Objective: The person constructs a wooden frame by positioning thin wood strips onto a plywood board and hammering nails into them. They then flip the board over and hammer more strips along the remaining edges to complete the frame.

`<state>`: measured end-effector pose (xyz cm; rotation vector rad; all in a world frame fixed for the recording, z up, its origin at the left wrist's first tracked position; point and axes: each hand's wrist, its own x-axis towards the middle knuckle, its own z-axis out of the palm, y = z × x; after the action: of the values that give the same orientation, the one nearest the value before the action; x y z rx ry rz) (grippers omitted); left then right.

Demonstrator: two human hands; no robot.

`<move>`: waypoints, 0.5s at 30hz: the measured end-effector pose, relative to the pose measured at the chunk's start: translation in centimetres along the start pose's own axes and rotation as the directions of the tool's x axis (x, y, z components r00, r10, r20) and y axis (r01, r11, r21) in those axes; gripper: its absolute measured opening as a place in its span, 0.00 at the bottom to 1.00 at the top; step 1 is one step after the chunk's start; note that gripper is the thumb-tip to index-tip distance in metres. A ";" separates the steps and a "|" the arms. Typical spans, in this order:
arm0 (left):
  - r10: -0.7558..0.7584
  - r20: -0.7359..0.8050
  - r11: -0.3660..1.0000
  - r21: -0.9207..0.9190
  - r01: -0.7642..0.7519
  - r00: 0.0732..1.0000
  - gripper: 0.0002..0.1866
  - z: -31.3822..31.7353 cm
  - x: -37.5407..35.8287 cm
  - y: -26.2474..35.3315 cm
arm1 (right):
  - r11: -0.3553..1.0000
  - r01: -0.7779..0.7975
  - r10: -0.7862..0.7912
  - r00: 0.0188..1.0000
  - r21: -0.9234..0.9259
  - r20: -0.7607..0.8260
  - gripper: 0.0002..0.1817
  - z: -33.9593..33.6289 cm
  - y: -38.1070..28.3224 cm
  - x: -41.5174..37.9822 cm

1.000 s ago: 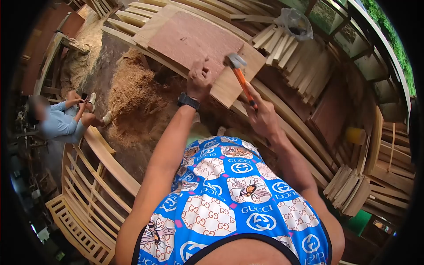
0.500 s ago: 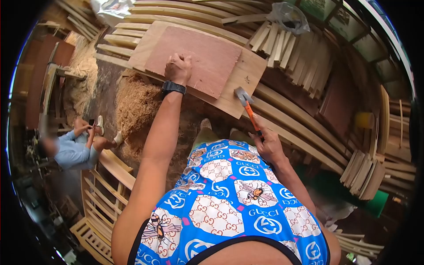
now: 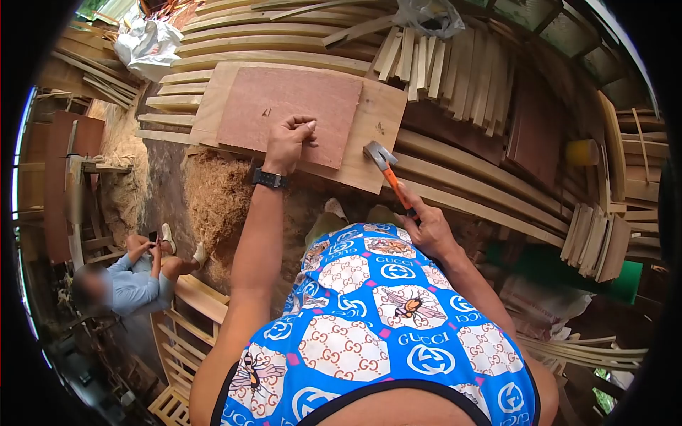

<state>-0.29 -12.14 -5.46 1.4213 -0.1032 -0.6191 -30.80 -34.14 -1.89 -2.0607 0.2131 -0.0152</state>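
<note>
My left hand [image 3: 290, 145], with a black watch at the wrist, is over the near part of a reddish-brown plywood sheet [image 3: 241, 131]. Its thumb and fingers are pinched together; whatever small thing they may hold is hard to make out. Small dark bits or marks [image 3: 266, 112] show on the sheet beyond that hand. Beneath the sheet lies a larger, paler board [image 3: 380, 106]. In my right hand [image 3: 430, 231] is a claw hammer [image 3: 387, 172] with an orange handle, its metal head near the pale board's right front edge.
Long wooden strips [image 3: 469, 181] run under and beside the boards. Bundled short slats [image 3: 455, 78] lie at the back right, a plastic bag [image 3: 430, 15] above them. Sawdust [image 3: 224, 192] is heaped at the left. Another person [image 3: 138, 280] sits at far left by a slatted wooden frame [image 3: 188, 334].
My left hand has lifted and shifted right across the sheet, uncovering the small dark bits. The hammer stays in my right hand near the board's edge. The view has shifted a little.
</note>
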 end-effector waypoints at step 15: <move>0.429 0.260 0.399 0.805 -0.440 0.865 0.12 4.4 1.4 1.4 | 0.997 -0.052 0.054 0.997 -0.060 0.047 0.44 -0.6 -1.2 0.7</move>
<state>-0.46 -16.66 -3.78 2.2362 -0.8879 -0.0764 -30.04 -34.25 -0.63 -2.1111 0.2405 0.0746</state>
